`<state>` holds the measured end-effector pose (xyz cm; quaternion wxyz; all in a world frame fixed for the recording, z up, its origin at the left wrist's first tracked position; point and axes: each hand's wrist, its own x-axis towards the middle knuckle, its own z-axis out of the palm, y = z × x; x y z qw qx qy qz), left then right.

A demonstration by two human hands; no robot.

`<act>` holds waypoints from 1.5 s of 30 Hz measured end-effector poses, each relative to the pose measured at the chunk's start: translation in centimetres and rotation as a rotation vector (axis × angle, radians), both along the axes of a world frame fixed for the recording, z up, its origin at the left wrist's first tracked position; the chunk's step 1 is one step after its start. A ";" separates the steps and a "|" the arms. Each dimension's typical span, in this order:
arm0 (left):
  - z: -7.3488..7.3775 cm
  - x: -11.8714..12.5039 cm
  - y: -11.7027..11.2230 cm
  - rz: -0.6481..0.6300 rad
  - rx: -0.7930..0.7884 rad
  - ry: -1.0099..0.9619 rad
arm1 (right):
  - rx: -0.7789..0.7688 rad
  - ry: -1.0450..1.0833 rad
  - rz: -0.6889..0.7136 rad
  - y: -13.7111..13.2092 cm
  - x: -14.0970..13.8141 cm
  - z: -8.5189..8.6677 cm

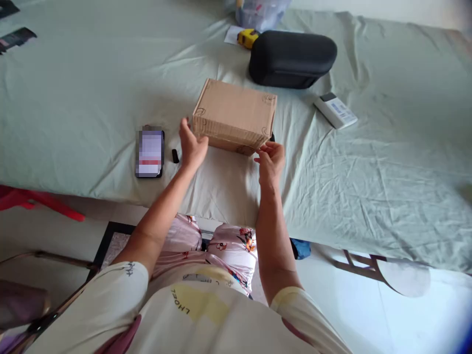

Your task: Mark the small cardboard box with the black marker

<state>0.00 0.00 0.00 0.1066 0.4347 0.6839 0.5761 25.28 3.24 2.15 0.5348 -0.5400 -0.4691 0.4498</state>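
Observation:
A closed brown cardboard box (236, 105) with dark printed marks sits on the cloth-covered table in front of me. My left hand (192, 147) is at its front left corner, with the thumb by the front face and the fingers along the left side. At the front right lower corner, my right hand (271, 157) grips the box with thumb and fingers; some fingertips are hidden. Just behind the right hand a bit of a dark object shows, too covered to name. A small black piece (175, 156) lies left of my left hand, beside a phone (149, 152) with a blurred screen.
Behind the box stand a black zip case (293, 59), a yellow tape measure (247, 38) and a clear plastic container (261, 14). A small white box (336, 111) lies to the right. Dark flat items (16, 39) are at the far left of the green cloth (398, 162).

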 end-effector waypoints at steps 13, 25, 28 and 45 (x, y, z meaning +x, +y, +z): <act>-2.1 0.3 -0.5 0.002 0.129 0.087 | 0.298 -0.082 0.025 -1.9 -0.6 1.7; 1.7 2.6 -2.4 0.043 0.406 0.079 | 0.409 -0.161 -0.083 -4.1 -2.2 3.5; 1.7 3.7 -3.0 0.063 0.364 0.113 | 0.410 -0.265 -0.145 -4.0 -2.4 2.4; 3.0 4.7 -3.0 -0.117 0.345 -0.173 | 0.530 -0.222 -0.212 -2.2 -1.6 1.6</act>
